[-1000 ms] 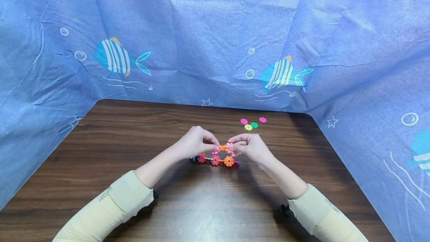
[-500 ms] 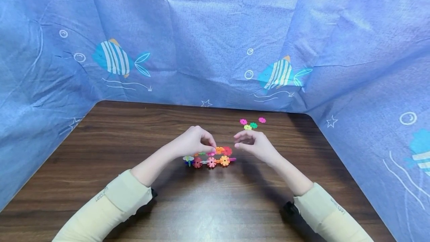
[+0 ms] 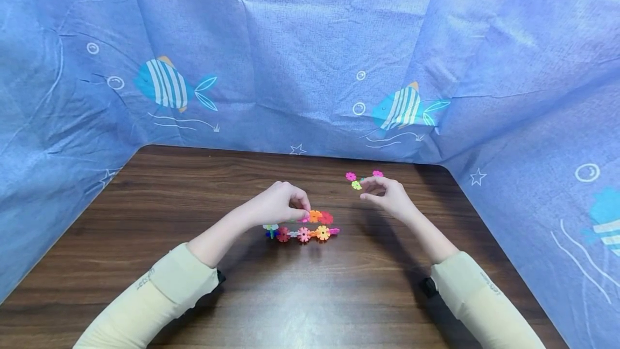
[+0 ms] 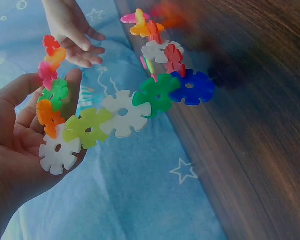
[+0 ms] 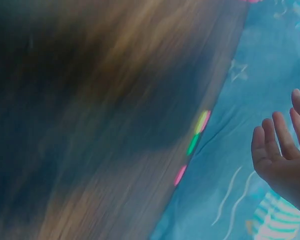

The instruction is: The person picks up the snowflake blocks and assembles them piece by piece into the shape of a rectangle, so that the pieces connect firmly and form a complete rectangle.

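My left hand [image 3: 276, 206] pinches a chain of interlocking plastic snowflake discs [image 3: 323, 233] by a pink disc, between thumb and fingertips. In the left wrist view the chain bends into a U. A white disc [image 4: 59, 150] sits at the near bend, a blue disc [image 4: 192, 87] at the far one. One end stops at a red disc [image 4: 51, 45] just above the fingers. My right hand [image 3: 389, 198] holds nothing, its fingers and thumb spread apart. It hovers beside the loose discs, partly covering a green disc [image 5: 192, 144].
Near the table's back edge lie loose discs: a pink one [image 3: 351, 176], a yellow one [image 3: 356, 185] and another pink one [image 3: 378, 174]. The brown wood-grain table [image 3: 300, 295] is bordered at the back and sides by a blue fish-print cloth [image 3: 310, 69].
My right hand has let go of the chain's end and moved right and back, over towards the loose discs. The chain has shifted slightly left and lower, still pinched in my left hand.
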A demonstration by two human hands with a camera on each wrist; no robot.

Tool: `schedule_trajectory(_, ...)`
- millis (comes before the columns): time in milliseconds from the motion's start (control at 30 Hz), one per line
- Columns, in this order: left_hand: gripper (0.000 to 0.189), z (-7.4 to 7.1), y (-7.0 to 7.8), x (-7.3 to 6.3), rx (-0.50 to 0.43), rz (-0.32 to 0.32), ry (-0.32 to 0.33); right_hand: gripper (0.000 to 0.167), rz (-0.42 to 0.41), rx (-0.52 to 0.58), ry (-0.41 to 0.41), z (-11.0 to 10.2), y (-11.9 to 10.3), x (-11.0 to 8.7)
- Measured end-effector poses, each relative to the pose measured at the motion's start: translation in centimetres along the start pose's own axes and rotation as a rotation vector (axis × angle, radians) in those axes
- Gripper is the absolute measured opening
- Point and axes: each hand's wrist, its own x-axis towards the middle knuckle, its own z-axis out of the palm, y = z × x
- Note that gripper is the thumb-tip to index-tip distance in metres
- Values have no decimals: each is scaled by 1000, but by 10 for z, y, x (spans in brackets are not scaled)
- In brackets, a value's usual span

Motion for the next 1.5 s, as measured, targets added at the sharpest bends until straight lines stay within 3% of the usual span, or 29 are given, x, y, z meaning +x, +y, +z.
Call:
schedule_trajectory(133,9,0,0,0,7,-6,13,33,22,-62,12,-5,13,8)
schedule_trajectory(333,8,-1,-1,0,8,0,36,38,74,-63,-14,-6,27,20)
schedule_trajectory(667,8,-2,-2,1,-1,-3,49,38,88,-110,-60,3,55,45)
schedule_trajectory(867,7,0,-3,2,-15,-14,45,34,45,-260,-85,11,68,57)
schedule_trajectory(1067,7,0,-3,1,-17,-16,45,30,44,-334,-82,14,73,64)
schedule_trajectory(1300,7,1,-2,0,-16,-17,41,30,145,-352,-122,17,76,66)
schedule_trajectory(1500,6,1,-2,0,5,-18,45,24,107,-372,-102,19,76,69)
